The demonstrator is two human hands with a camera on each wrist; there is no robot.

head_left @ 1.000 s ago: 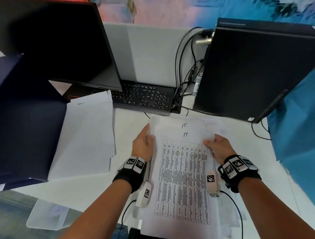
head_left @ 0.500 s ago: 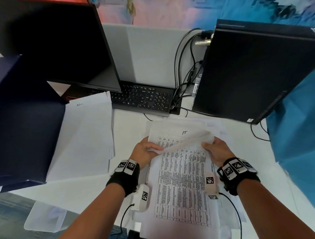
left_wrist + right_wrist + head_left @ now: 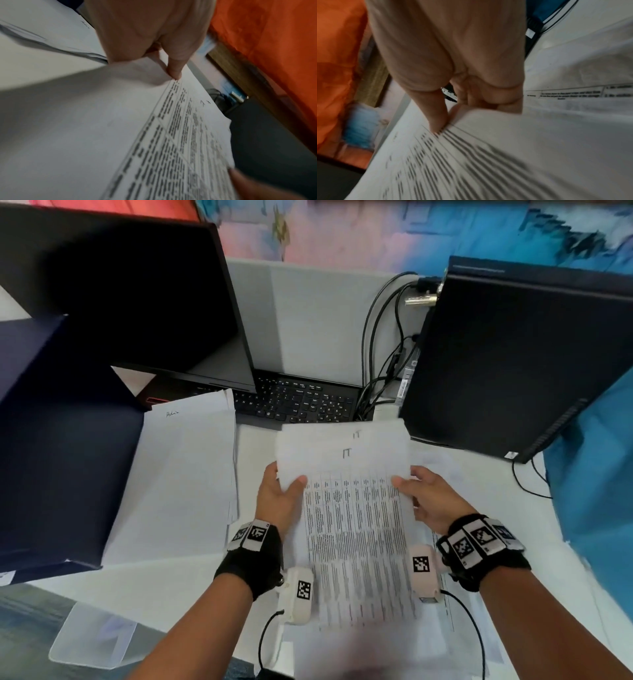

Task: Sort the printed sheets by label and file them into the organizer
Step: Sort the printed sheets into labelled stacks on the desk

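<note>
Gripping a printed sheet (image 3: 356, 529) by its two long edges, the person has it right in front of them, above the loose papers (image 3: 455, 625) spread on the white desk (image 3: 171, 587). The left hand (image 3: 279, 498) has its thumb pressed on top of the page near the upper left corner, fingers tucked underneath; the left wrist view confirms the pinch, thumb tip (image 3: 175, 73) right at the edge of the printed table. Over on the other side, the right hand (image 3: 430, 498) mirrors it, thumb on the face of the sheet, the other fingers curled below, and the right wrist view shows that thumb (image 3: 436, 121) bearing down on the lines of text. "IT" is handwritten at the top of the page, and a second sheet (image 3: 342, 433) marked "IT" peeks out just behind it. To the left lies a separate pile (image 3: 178, 474) labelled "Admin", partly tucked beneath a dark navy folder (image 3: 61, 467). A black keyboard (image 3: 301, 402) sits beyond the sheets, half under the monitor (image 3: 137, 302), with a black computer tower (image 3: 513, 354) on the right. Motion blur smears the print.
</note>
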